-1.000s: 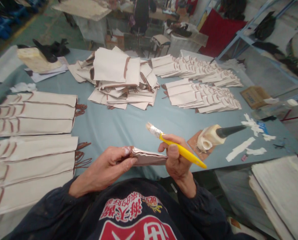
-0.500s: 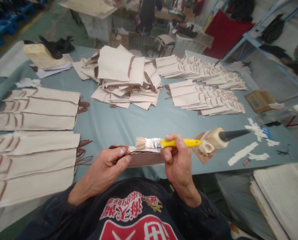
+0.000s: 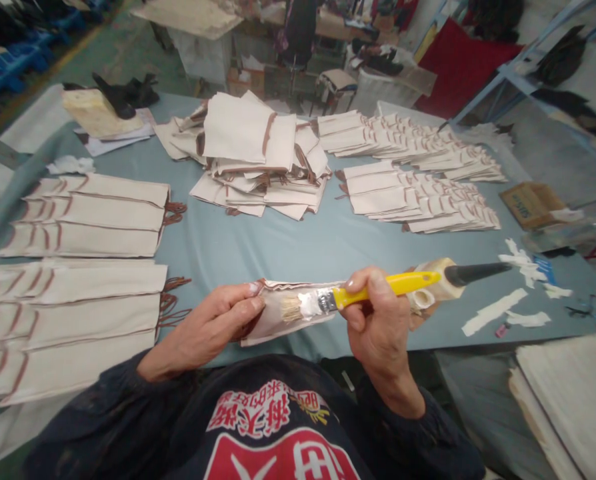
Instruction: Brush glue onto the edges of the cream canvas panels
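My right hand point(image 3: 378, 320) grips the yellow handle of a paintbrush point(image 3: 388, 288). White paste coats the metal band and the upper bristles, and the bristle tips lie over a fabric piece point(image 3: 273, 325) near the table's front edge. My left hand point(image 3: 218, 323) pinches the left end of this piece, thumb on top. The piece is pale with a brown edge and is tilted. Behind my right hand lies a cream bottle point(image 3: 445, 270) with a black nozzle, partly hidden by the brush handle and fingers.
Stacked pale fabric pieces point(image 3: 251, 133) stand at the back middle of the blue-grey table point(image 3: 218, 247). Overlapping rows point(image 3: 418, 197) lie at the back right, others point(image 3: 93, 300) at the left. White strips point(image 3: 495, 312) and a cardboard box point(image 3: 531, 205) are on the right.
The fabric piece has been turned, so a broad pale face shows where the folded edge was. The brush has moved slightly right and down, and its handle now points more upward.
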Motion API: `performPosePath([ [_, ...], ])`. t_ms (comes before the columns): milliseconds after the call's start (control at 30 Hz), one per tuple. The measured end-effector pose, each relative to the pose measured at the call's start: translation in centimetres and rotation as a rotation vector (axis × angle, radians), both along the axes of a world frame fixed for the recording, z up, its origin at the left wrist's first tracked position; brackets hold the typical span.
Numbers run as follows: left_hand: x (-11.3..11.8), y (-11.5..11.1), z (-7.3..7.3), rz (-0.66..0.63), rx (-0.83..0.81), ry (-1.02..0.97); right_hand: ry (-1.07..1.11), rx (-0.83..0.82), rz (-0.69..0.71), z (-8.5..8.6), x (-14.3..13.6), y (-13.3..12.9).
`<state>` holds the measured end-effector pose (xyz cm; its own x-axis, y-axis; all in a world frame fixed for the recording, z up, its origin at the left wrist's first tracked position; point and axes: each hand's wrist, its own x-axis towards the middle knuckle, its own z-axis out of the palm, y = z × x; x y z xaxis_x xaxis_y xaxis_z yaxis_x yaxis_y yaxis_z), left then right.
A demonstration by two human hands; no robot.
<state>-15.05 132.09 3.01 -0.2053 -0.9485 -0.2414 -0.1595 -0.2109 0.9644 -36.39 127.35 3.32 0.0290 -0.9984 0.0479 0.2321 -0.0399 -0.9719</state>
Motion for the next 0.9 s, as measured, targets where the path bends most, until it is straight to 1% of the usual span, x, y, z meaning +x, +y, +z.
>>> performPosePath([
  [100, 0.0, 0.1, 0.6, -0.033, -0.017, -0.015, 0.090, -0.133, 0.037, 0.1, 0.7, 0.4],
  [167, -0.1, 0.1, 0.9, -0.043, -0.049, -0.038, 0.186, -0.268, 0.031, -0.5, 1.2, 0.8],
  [233, -0.4, 0.0, 0.9, -0.069, -0.053, -0.031, 0.317, -0.434, 0.023, -1.2, 1.5, 1.0],
  [300, -0.6, -0.2, 0.5, -0.096, -0.040, -0.008, 0.460, -0.589, 0.003, -1.7, 1.6, 1.1],
  [367, -0.9, -0.5, -0.1, -0.096, -0.021, 0.013, 0.566, -0.692, -0.042, -2.0, 1.7, 0.9],
  [467, -0.9, -0.7, -1.0, -0.079, 0.009, 0.046, 0.607, -0.825, -0.067, -2.3, 2.0, 0.2],
  [533, -0.7, -0.7, -1.3, -0.093, 0.006, 0.080, 0.580, -0.941, -0.019, -2.5, 2.3, -0.5],
  [633, -0.4, -0.6, -1.6, -0.101, -0.015, 0.095, 0.540, -1.081, 0.110, -2.5, 2.5, -1.9],
  [733, -0.4, -0.3, -2.0, -0.035, 0.076, 0.171, 0.561, -1.225, 0.248, -1.5, 2.0, -3.1],
  [767, -0.5, -0.2, -2.2, -0.002, 0.130, 0.224, 0.579, -1.228, 0.256, -1.0, 1.6, -3.3],
  [800, -0.5, -0.1, -2.3, 0.031, 0.181, 0.278, 0.592, -1.193, 0.231, -0.4, 1.2, -3.3],
  [833, -0.6, 0.0, -2.3, 0.062, 0.218, 0.322, 0.591, -1.122, 0.170, 0.1, 0.8, -3.0],
  [900, -0.6, 0.1, -2.3, 0.105, 0.244, 0.361, 0.550, -0.960, 0.024, 0.7, 0.0, -2.0],
])
